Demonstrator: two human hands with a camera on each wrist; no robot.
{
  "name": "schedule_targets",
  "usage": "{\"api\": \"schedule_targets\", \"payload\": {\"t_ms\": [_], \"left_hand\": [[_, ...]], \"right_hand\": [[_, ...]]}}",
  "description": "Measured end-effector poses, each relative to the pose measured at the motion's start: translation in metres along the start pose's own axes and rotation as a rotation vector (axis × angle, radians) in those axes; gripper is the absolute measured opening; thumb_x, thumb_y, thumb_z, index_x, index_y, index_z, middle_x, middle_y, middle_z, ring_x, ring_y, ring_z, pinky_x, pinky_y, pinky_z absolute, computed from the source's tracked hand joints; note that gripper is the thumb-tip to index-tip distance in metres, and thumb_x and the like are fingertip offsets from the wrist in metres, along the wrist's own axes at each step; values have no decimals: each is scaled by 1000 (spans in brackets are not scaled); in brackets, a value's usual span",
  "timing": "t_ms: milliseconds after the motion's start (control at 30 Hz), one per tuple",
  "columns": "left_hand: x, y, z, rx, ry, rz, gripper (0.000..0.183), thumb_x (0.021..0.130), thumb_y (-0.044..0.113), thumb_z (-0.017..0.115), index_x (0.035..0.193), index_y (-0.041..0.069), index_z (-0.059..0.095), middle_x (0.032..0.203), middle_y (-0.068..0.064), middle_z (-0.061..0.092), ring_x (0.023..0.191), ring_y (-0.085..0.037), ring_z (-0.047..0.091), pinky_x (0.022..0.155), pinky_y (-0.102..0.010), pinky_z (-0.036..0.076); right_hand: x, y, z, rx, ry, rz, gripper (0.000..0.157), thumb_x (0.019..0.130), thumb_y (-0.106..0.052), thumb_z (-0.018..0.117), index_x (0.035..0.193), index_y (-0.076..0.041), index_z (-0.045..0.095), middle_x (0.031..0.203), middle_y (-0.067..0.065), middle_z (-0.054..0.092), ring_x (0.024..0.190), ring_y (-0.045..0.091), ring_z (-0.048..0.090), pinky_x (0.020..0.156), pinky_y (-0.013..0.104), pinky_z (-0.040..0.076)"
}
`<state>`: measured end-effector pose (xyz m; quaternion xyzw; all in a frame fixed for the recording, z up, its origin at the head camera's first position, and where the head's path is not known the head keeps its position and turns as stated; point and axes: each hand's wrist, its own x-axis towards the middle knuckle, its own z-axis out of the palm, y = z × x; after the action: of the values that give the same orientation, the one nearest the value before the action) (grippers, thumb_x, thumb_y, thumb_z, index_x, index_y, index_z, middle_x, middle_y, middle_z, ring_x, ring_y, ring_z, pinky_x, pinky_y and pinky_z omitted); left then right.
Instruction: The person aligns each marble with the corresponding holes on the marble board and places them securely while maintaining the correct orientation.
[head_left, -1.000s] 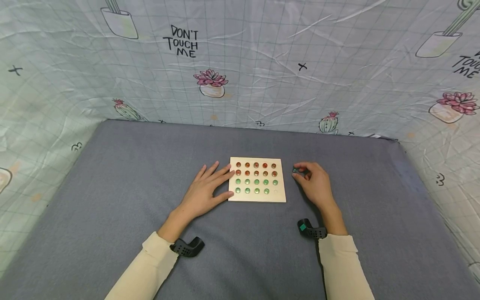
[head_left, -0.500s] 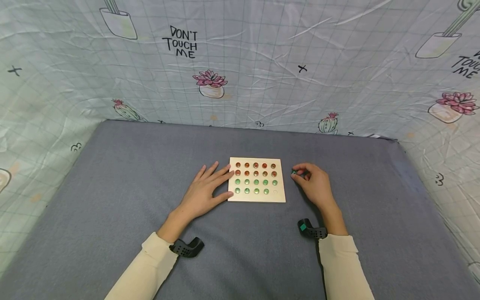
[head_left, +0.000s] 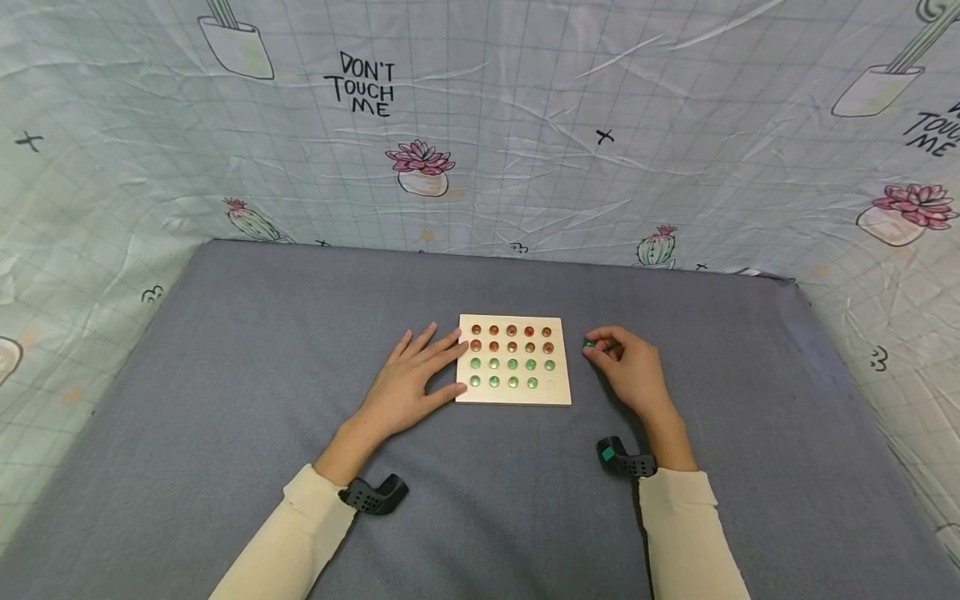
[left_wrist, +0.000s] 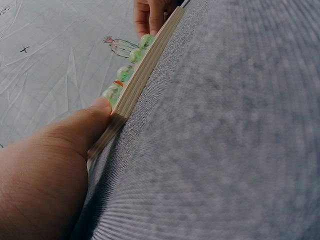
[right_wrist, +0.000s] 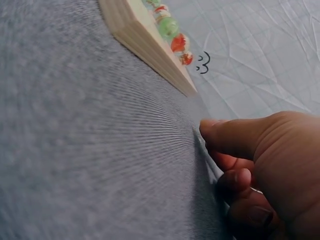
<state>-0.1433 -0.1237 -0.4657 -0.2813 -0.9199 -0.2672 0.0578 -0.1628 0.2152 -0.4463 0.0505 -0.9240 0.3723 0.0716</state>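
A pale wooden board (head_left: 562,392) lies on the grey cloth, with marbles sitting in rows on its top. Reddish-orange marbles (head_left: 512,331) fill the two far rows, and green marbles (head_left: 513,364) stand in the two near rows. One bare hollow shows at the near right corner. My left hand (head_left: 405,383) is spread out, its thumb and fingertips touching the board's left edge. To the right of the board, my right hand (head_left: 632,367) pinches a small dark-green marble (head_left: 588,343) between thumb and fingers. In the right wrist view the thumb (right_wrist: 235,137) hides that marble.
Grey cloth (head_left: 375,292) covers the table around the board. A pale printed curtain (head_left: 525,167) hangs along the back and both sides. Each wrist carries a black strap-on camera mount, the left mount (head_left: 375,495) and the right mount (head_left: 624,460).
My right hand has shifted very slightly, and the dark-green marble sits a little nearer to me between its fingertips. The left hand and the board hold still.
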Motion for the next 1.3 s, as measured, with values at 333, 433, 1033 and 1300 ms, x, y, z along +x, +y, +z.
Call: {"api": "schedule_targets", "payload": {"t_ms": [333,433,1033,1300], "left_hand": [[0,0,1,10,1,-2,61,92,49,59,145,22,46,150,1,37,142,-27,22,115,-48,7],[0,-1,1,7,3,-1,61,92,48,60,145,21,46,150,1,37,142,-27,22,115,-48,7],[-1,0,2,5,6,-5,61,92,48,60,145,21,46,150,1,37,142,-27,23,116,-47,7],[-2,1,3,2,13,3,61,92,47,60,144,21,46,150,0,37,142,-28,23,115,-48,7]], "right_hand": [[0,-2,-6,19,-32,-7,17,87,-17,74,102,-9,70,82,3,63,65,17,51,54,25,38],[0,-3,-7,23,-53,-5,18,87,-19,74,102,-11,71,83,3,64,66,17,52,54,25,39],[-2,-10,-7,173,-299,-82,16,85,-18,75,100,-14,70,80,0,63,59,18,48,51,26,38],[-4,-15,-6,192,-378,-94,15,84,-20,76,97,-15,71,78,0,62,58,17,46,52,25,37]]}}
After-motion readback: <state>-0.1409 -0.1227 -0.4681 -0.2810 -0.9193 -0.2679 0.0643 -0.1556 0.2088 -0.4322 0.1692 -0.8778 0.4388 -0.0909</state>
